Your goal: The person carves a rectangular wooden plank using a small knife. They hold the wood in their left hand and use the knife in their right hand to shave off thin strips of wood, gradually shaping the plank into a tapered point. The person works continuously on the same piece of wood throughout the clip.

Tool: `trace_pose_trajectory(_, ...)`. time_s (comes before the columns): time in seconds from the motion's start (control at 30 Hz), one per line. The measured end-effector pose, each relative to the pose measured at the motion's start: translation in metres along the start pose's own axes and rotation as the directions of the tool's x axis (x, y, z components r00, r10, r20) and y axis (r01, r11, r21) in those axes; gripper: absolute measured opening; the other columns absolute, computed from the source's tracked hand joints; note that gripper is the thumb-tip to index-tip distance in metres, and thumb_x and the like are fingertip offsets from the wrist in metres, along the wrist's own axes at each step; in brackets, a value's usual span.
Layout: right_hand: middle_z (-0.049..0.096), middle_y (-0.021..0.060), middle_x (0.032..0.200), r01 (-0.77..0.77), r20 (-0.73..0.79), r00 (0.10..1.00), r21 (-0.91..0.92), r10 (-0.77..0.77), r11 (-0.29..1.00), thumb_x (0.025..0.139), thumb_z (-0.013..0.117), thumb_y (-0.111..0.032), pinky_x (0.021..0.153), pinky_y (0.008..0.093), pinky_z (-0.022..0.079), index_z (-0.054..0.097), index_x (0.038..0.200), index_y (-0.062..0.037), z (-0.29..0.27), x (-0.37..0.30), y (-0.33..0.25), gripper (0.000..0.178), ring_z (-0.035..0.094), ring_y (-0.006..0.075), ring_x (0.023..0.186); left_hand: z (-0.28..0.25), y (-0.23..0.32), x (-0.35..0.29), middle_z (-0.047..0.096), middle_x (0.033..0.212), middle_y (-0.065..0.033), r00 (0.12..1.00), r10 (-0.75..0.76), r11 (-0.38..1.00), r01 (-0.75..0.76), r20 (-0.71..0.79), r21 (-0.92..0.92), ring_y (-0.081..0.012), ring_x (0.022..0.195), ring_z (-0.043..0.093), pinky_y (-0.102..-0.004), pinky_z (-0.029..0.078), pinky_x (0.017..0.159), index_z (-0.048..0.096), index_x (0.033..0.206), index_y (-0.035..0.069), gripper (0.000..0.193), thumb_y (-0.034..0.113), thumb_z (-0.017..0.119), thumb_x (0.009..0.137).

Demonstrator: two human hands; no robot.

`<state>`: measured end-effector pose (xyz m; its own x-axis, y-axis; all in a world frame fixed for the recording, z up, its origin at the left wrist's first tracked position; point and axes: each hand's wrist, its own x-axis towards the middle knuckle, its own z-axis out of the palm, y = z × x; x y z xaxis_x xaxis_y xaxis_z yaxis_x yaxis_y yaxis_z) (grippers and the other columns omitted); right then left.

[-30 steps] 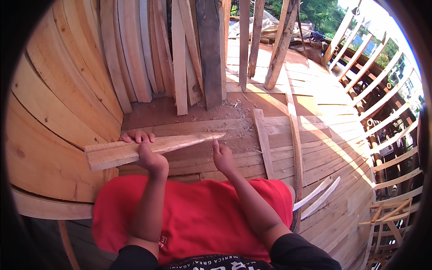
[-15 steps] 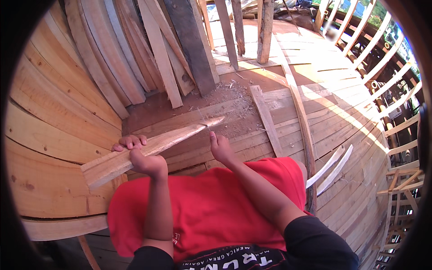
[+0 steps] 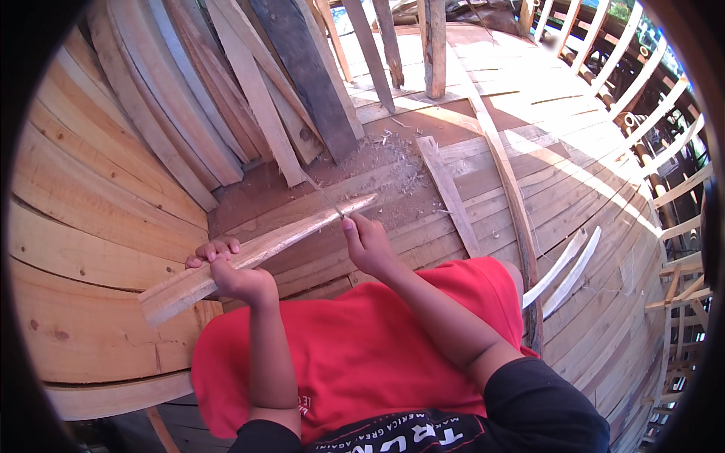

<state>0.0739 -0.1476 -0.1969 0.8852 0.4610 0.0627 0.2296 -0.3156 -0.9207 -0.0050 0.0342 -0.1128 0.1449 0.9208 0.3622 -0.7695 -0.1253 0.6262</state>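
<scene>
A long, pale piece of wood (image 3: 264, 247) lies slanted in front of my red-clad lap, its narrowed tip pointing away to the right. My left hand (image 3: 238, 275) is wrapped round its wider near end, thumb side toward me and fingers over the far edge. Close to the narrowed end, my right hand (image 3: 368, 243) is closed on a thin, long tool (image 3: 323, 195), perhaps a blade seen edge-on. That tool crosses the wood and reaches forward to the left; its handle is hidden in my fist.
Curved planks (image 3: 83, 279) form a wall on my left. Several boards (image 3: 260, 98) lean upright ahead of me. Wood shavings (image 3: 396, 158) are scattered on the plank floor (image 3: 589, 162). A loose board (image 3: 447, 195), a long curved strip (image 3: 495, 151) and two pale curved pieces (image 3: 566, 275) lie to the right.
My right hand has shifted slightly left along the wood, and the thin tool now shows longer across it. My left hand keeps its hold; the whole view has tilted a little.
</scene>
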Motion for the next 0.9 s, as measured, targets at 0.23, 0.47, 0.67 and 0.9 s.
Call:
trace_pose_trajectory(0.23,0.064,0.0311,0.082,-0.174,-0.044,0.985,-0.122,0.17,0.977,0.103,0.036,-0.044,0.077,0.0564,0.047,0.062,0.086,0.0062,0.017,0.015,0.032,0.06,0.062,0.0497,0.085,0.008,0.0,-0.006,0.043,0.081,0.0,1.0,0.009,1.0,-0.009,0.006,-0.002,-0.0101,0.066,0.039,-0.0281,0.04,0.063,0.042,0.096,0.014,0.032,-0.005,0.047,0.071)
trace_pose_trajectory(0.47,0.062,0.0289,0.077,-0.264,-0.167,0.958,-0.189,0.234,0.946,0.103,0.038,-0.041,0.071,0.0565,0.045,0.062,0.085,0.0036,0.019,0.014,0.063,0.054,0.061,0.0486,0.079,0.022,0.004,-0.017,0.042,0.081,-0.0006,0.999,-0.029,0.998,0.031,0.03,-0.049,-0.0105,0.067,0.039,-0.0277,0.04,0.064,0.041,0.096,0.014,0.03,-0.004,0.046,0.073)
trace_pose_trajectory(0.67,0.062,0.0277,0.075,0.004,-0.087,0.996,-0.055,-0.008,0.998,0.103,0.039,-0.04,0.069,0.0561,0.044,0.06,0.085,0.0033,0.005,0.006,0.023,0.052,0.06,0.0484,0.077,0.01,0.002,-0.013,0.041,0.081,-0.0004,0.999,0.004,1.0,-0.003,0.035,-0.015,-0.0105,0.067,0.039,-0.0277,0.04,0.064,0.041,0.096,0.014,0.03,-0.004,0.046,0.073)
trace_pose_trajectory(0.9,0.062,0.0262,0.072,0.026,-0.042,0.999,-0.053,-0.028,0.998,0.103,0.039,-0.038,0.068,0.0556,0.044,0.061,0.086,0.0031,0.006,0.012,0.017,0.05,0.061,0.0476,0.075,0.004,0.001,-0.005,0.041,0.08,-0.0002,1.0,0.016,1.0,-0.016,0.022,-0.018,-0.0103,0.066,0.039,-0.0277,0.04,0.062,0.041,0.096,0.015,0.031,-0.005,0.046,0.072)
